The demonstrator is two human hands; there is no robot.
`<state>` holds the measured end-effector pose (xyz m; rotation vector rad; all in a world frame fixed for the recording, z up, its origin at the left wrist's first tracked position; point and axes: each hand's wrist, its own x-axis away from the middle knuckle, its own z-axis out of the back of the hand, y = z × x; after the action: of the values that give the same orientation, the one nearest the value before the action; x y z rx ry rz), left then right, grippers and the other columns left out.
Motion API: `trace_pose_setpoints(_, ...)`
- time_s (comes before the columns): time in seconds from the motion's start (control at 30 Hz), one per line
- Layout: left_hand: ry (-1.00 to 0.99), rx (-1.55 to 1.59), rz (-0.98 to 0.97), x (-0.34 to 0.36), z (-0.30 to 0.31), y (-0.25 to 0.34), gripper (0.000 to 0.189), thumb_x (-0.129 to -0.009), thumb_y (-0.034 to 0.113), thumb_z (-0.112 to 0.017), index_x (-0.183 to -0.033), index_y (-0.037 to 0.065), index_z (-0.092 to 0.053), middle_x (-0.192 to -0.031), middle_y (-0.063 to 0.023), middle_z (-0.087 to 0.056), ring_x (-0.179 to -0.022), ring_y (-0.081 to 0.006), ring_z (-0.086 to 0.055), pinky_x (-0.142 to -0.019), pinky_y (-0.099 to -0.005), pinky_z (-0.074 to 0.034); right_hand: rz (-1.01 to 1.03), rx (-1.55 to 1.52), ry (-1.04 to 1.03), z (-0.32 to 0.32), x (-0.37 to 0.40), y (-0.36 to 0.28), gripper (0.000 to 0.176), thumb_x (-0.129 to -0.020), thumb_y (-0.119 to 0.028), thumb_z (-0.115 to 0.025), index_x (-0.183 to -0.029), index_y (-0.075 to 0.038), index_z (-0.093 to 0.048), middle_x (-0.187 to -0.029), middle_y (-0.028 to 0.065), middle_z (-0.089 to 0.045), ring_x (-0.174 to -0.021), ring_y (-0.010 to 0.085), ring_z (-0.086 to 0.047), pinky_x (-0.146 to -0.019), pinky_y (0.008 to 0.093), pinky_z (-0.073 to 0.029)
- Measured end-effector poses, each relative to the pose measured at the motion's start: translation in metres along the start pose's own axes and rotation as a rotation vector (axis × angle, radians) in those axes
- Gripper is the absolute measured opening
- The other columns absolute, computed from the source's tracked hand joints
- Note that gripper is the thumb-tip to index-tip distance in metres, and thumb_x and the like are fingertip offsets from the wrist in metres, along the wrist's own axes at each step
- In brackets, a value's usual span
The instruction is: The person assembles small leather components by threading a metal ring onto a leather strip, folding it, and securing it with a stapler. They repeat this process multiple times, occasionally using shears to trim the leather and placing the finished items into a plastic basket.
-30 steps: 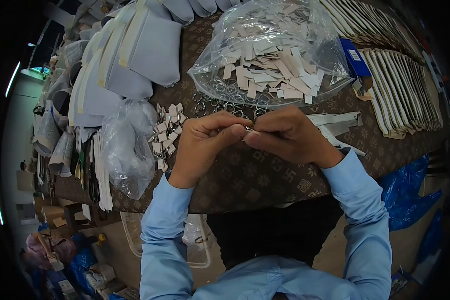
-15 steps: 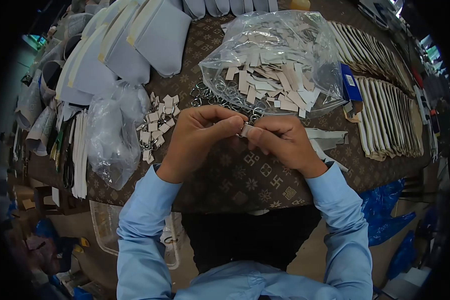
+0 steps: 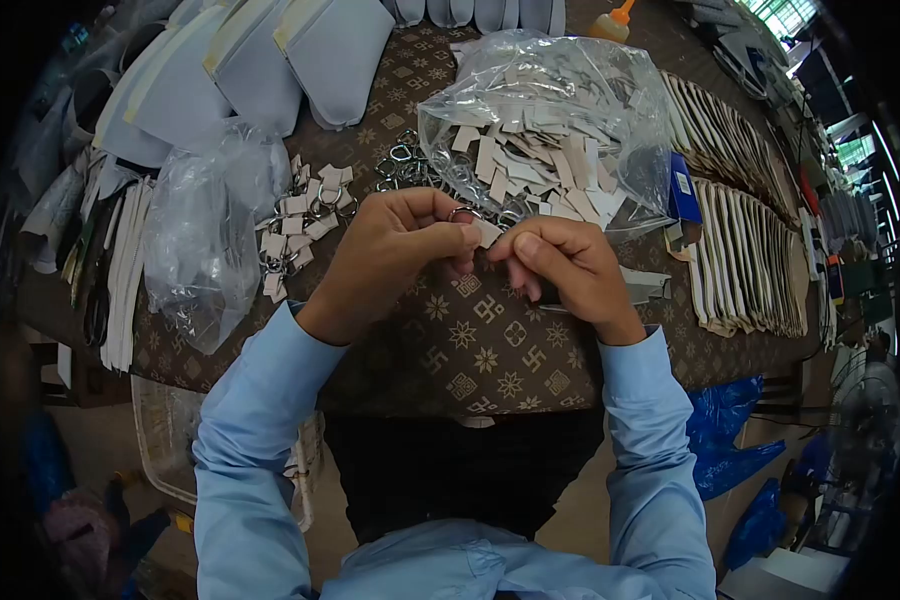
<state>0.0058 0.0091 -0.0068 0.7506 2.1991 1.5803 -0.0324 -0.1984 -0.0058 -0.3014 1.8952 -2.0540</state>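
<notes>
My left hand [image 3: 395, 250] is closed, pinching a metal ring [image 3: 462, 211] with a short pale strap tab [image 3: 488, 233] looped on it. My right hand [image 3: 573, 265] is close by on the right, its fingers curled and thumb against the index finger. The right index fingertip is at the tab's free end; whether it touches, or anything sits inside those fingers, is hidden. Behind my hands lies a pile of loose metal rings [image 3: 402, 160]. A clear plastic bag [image 3: 610, 85] beyond holds many pale strips [image 3: 530, 165]. Left of my left hand, tabbed rings [image 3: 305, 215] lie heaped.
A crumpled clear bag [image 3: 205, 240] and grey bag-shaped pieces [image 3: 335, 55] are on the left. On the right stand rows of folded pieces [image 3: 750, 260], a blue box [image 3: 684, 188] and pale scraps [image 3: 645, 283]. An orange-tipped bottle [image 3: 610, 22] stands at the back of the patterned table [image 3: 470, 365].
My right thumb has come off the tab and drawn back right, exposing more of the tab and ring in my left hand. The camera view has shifted slightly.
</notes>
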Motion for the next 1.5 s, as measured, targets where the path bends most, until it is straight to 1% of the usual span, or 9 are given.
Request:
trace_pose_setpoints(0.13,0.007,0.018,-0.02,0.0,0.0,-0.004,0.014,-0.081,0.01,-0.065,-0.086,-0.004,-0.062,-0.075,-0.0051,-0.062,-0.065,-0.0073,-0.057,-0.059,-0.019,-0.045,-0.036,0.022,0.009,-0.004,-0.001,0.003,0.022,-0.093,-0.018,-0.051,-0.089,-0.001,-0.064,-0.065,-0.0008,-0.056,-0.056,0.0049,-0.049,-0.05,0.0202,-0.038)
trace_pose_setpoints(0.57,-0.046,-0.37,-0.238,0.001,-0.009,-0.005,0.014,-0.082,0.004,-0.065,-0.096,-0.001,-0.065,-0.084,-0.0014,-0.064,-0.075,-0.004,-0.055,-0.065,-0.018,-0.045,0.536,0.636,0.151,-0.003,0.003,-0.005,0.007,-0.077,-0.004,-0.064,-0.082,-0.001,-0.062,-0.064,0.0083,-0.054,-0.052,0.0229,-0.053,-0.047,0.0317,-0.04)
trace_pose_setpoints(0.73,-0.067,-0.749,-0.577,-0.003,-0.006,-0.003,0.015,-0.08,0.004,-0.068,-0.094,0.001,-0.065,-0.084,-0.0035,-0.062,-0.076,-0.0072,-0.057,-0.064,-0.019,-0.045,0.61,0.729,0.159,-0.002,0.003,-0.003,0.01,-0.075,-0.004,-0.066,-0.082,-0.001,-0.06,-0.064,0.0079,-0.052,-0.053,0.0237,-0.054,-0.046,0.032,-0.04)
trace_pose_setpoints(0.87,-0.077,-0.739,-0.497,0.0,-0.005,-0.003,0.014,-0.08,0.004,-0.067,-0.093,0.0,-0.064,-0.082,-0.0026,-0.063,-0.074,-0.0061,-0.056,-0.064,-0.019,-0.045,0.539,0.621,0.097,0.0,0.002,0.005,0.009,-0.078,-0.004,-0.064,-0.085,0.0,-0.062,-0.064,0.009,-0.054,-0.051,0.0214,-0.053,-0.047,0.0303,-0.039)
trace_pose_setpoints(0.93,0.014,-0.421,-0.107,0.005,-0.012,0.0,0.014,-0.082,0.007,-0.066,-0.093,-0.001,-0.063,-0.08,-0.0011,-0.062,-0.073,-0.0048,-0.055,-0.063,-0.0192,-0.045,0.5,0.568,0.086,-0.001,0.003,0.006,0.009,-0.079,-0.007,-0.064,-0.084,-0.001,-0.061,-0.066,0.0084,-0.056,-0.052,0.0201,-0.055,-0.047,0.0301,-0.041)
trace_pose_setpoints(1.0,0.033,-0.377,-0.074,0.002,-0.011,-0.003,0.014,-0.083,0.009,-0.065,-0.092,-0.002,-0.063,-0.079,-0.0004,-0.062,-0.072,-0.004,-0.054,-0.062,-0.0186,-0.044,0.15,0.262,0.043,-0.002,0.006,0.003,0.011,-0.083,-0.011,-0.062,-0.085,0.0,-0.062,-0.066,0.0074,-0.058,-0.053,0.0134,-0.054,-0.048,0.0272,-0.04)
trace_pose_setpoints(1.1,0.049,-0.343,-0.044,0.002,-0.01,-0.005,0.015,-0.084,0.011,-0.064,-0.092,-0.002,-0.063,-0.079,0.0001,-0.062,-0.071,-0.003,-0.053,-0.062,-0.0178,-0.044,-0.004,0.1,0.032,-0.003,0.006,-0.005,0.014,-0.086,-0.013,-0.059,-0.086,0.0,-0.062,-0.062,0.0056,-0.058,-0.054,0.0078,-0.052,-0.048,0.0243,-0.039)
trace_pose_setpoints(1.33,-0.008,-0.233,0.058,0.001,-0.012,-0.002,0.019,-0.085,0.013,-0.065,-0.094,-0.003,-0.065,-0.081,-0.0037,-0.065,-0.072,-0.0056,-0.058,-0.064,-0.0192,-0.047,0.169,0.347,0.079,0.0,0.003,0.005,0.017,-0.086,-0.015,-0.059,-0.077,-0.001,-0.064,-0.056,0.0008,-0.055,-0.051,0.0049,-0.046,-0.046,0.0219,-0.035)
trace_pose_setpoints(1.5,-0.02,-0.021,0.085,-0.002,-0.005,-0.003,0.02,-0.086,0.015,-0.061,-0.094,-0.003,-0.064,-0.081,-0.0067,-0.065,-0.069,-0.01,-0.06,-0.064,-0.022,-0.049,-0.103,-0.011,0.171,-0.004,0.006,-0.01,0.019,-0.084,-0.014,-0.06,-0.071,-0.001,-0.064,-0.054,-0.0024,-0.051,-0.047,0.0023,-0.044,-0.043,0.0189,-0.032)
